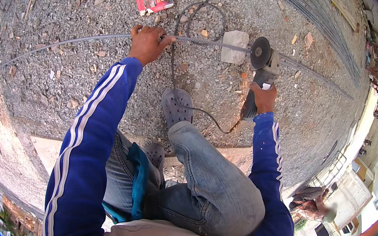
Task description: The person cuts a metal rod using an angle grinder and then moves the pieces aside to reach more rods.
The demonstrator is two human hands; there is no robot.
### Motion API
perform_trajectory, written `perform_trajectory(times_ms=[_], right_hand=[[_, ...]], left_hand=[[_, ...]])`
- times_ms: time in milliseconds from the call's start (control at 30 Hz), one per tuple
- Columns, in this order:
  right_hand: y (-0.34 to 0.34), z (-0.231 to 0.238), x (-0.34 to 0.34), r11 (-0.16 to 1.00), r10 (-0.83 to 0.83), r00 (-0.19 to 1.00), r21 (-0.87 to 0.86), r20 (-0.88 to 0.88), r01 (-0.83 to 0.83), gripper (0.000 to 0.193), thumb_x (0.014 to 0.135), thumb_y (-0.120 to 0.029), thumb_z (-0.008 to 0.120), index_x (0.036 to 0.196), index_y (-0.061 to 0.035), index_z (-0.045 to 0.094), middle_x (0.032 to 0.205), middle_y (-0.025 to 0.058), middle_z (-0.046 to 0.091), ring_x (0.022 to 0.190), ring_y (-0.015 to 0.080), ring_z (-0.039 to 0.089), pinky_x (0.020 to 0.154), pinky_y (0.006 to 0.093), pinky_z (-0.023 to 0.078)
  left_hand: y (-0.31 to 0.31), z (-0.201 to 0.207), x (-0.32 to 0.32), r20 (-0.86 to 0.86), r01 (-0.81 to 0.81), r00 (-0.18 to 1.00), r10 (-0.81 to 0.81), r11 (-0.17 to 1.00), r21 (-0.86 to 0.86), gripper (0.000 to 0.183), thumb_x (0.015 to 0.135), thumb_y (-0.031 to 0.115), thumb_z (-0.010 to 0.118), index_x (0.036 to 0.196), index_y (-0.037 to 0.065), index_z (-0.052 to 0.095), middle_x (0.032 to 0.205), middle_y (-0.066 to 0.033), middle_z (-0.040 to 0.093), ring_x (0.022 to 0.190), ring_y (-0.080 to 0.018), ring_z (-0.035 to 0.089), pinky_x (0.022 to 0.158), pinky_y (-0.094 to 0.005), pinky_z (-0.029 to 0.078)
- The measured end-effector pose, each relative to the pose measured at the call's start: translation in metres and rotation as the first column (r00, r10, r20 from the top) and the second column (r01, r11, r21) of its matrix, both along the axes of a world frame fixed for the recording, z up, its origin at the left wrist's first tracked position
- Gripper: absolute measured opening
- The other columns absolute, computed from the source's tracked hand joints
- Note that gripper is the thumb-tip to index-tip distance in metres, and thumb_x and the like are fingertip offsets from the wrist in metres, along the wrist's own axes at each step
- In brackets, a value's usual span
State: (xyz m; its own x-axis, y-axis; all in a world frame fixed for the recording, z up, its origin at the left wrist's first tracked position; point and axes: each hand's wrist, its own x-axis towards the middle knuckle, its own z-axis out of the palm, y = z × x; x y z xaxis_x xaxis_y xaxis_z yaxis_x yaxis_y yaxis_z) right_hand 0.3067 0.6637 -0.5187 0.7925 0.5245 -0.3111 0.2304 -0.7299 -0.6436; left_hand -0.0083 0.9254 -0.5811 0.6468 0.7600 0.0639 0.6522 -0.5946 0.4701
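Observation:
My left hand (147, 43) is closed around a long grey steel rebar (100, 37) that runs across the gravel from left to right. To the right, the bar rests over a pale concrete block (234, 53). An angle grinder (257, 81) is gripped by its dark body in my right hand (263, 98). Its round dark disc (260, 53) is at the bar just right of the block; whether it touches cannot be told. Orange sparks streak down beside the tool toward my right sleeve. A black cord (212, 119) loops from the grinder's rear past my shoe.
Gravel ground (94, 7) spreads all around. A torn red and white box (155, 2) lies beyond my left hand. Several long rebars (323, 26) lie at the upper right. My grey clog (176, 107) stands near the cord. Another person (313, 204) is at the far right.

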Motion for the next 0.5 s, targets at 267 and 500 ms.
perform_trajectory(times_ms=[267,500], right_hand=[[-0.0033,-0.0044,0.0015,1.0,0.001,1.0,0.01,0.009,-0.001,0.047,0.066,-0.018,0.082,0.103,0.0028,0.062,0.09,0.0104,0.069,0.077,0.0196,0.066,0.071,0.0344,0.054],[-0.0003,0.005,-0.0068,1.0,-0.022,0.999,0.018,-0.045,0.023,0.046,0.067,-0.018,0.081,0.103,0.0027,0.062,0.091,0.01,0.069,0.076,0.0182,0.066,0.071,0.0341,0.054]], left_hand=[[0.0014,0.0063,0.0014,-0.066,-0.001,0.998,-0.006,0.994,-0.111,0.048,0.09,0.056,0.057,0.096,0.009,0.071,0.094,-0.0086,0.071,0.099,-0.0275,0.062,0.103,-0.0534,0.027],[0.0006,0.0014,-0.0008,0.01,0.001,1.0,0.0,0.999,-0.032,0.041,0.09,0.052,0.06,0.089,0.011,0.069,0.081,-0.0076,0.068,0.088,-0.0273,0.062,0.099,-0.051,0.032]])
